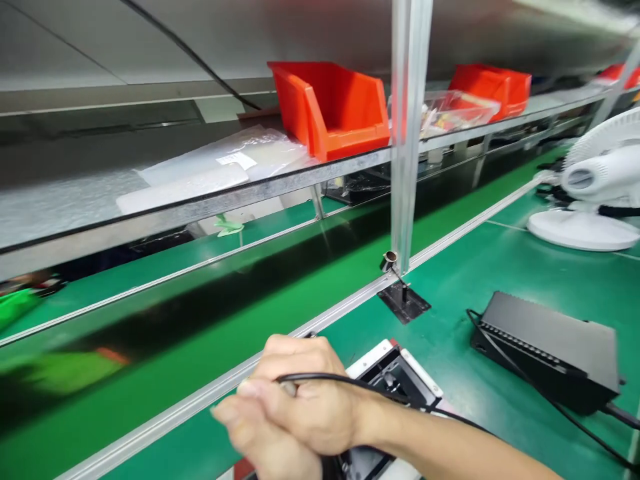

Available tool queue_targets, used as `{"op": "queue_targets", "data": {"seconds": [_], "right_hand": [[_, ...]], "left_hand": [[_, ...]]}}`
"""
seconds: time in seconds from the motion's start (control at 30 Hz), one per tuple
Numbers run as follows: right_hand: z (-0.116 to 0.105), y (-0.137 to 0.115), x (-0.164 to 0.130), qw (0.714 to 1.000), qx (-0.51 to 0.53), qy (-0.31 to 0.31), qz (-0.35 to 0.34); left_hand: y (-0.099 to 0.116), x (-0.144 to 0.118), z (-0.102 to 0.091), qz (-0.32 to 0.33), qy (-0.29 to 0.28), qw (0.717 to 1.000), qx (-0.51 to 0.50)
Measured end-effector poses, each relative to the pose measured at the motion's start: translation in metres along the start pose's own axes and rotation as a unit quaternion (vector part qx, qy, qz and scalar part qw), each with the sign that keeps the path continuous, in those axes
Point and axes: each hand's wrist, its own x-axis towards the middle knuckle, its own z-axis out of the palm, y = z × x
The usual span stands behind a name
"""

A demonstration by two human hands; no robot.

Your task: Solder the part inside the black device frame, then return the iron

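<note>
Plainly, the only label in sight is a small white sticker [237,160] on a clear plastic bag [200,163] on the shelf [60,193]; its print is too blurred to read. The bag is thin, creased and shiny, lying beside a glossy red bin [333,110] with a cut-down front. Farther along stand a transparent tray [460,110] of small items and another red bin.

At the lower middle, the right hand [313,393] is curled tight around a black cable [345,380], smooth and round, which comes out by the thumb and runs back over the forearm. The left hand [273,440] presses against the right one with its fingers bent; whether it grips anything I cannot tell. Beneath both hands, partly hidden, sits a device [420,373] with a white edge frame and a dark recessed interior.

The bench [465,280] is smooth green, bordered by a grooved metal rail [350,300] with a shiny green belt beyond. A silvery ribbed post [407,180] rises near a short metal tube [389,259] and a flat black plate [405,305]. To the right lie a boxy matte-black metal case [555,340] with slotted vents and a white fan [583,230] with a rounded base.
</note>
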Motion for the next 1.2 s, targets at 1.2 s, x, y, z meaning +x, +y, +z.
{"op": "queue_targets", "data": {"seconds": [1.2], "right_hand": [[-0.001, 0.006, 0.002, 0.996, 0.087, -0.016, -0.022]], "left_hand": [[-0.007, -0.001, -0.024, 0.034, -0.13, 0.989, 0.067]]}}
